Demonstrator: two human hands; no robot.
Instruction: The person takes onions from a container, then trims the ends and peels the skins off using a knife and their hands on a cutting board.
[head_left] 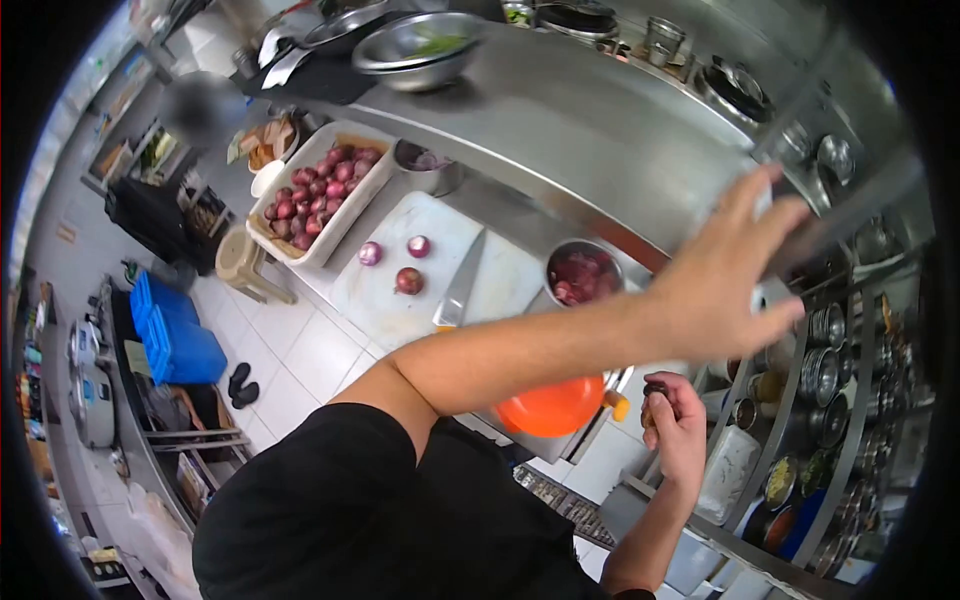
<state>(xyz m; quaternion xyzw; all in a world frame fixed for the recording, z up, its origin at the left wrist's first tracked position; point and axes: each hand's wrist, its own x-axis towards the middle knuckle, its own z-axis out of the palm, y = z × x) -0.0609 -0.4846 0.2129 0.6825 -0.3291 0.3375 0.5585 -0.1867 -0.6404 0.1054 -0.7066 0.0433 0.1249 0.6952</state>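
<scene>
My left hand (735, 265) stretches across to the right with its fingers spread. It is blurred, in front of a metal rack upright, and nothing shows in it; I cannot tell whether it touches the rack. Lower down, my right hand (677, 425) is closed around a small dark-brown thing (655, 390) whose kind I cannot make out. Behind my left forearm lies a white cutting board (375, 300) with a knife (462, 285) and red onions (408, 281) on it. Beside the board is a steel pot (550, 265) of purple onion pieces. An orange bowl (550, 408) shows below the forearm.
A crate (345, 222) full of red onions stands left of the board, near a small steel pot (440, 178). Steel bowls (420, 75) sit on the raised counter (560, 130). Racks with containers (728, 470) line the right side. A stool (245, 262) and blue bins (180, 345) stand on the left.
</scene>
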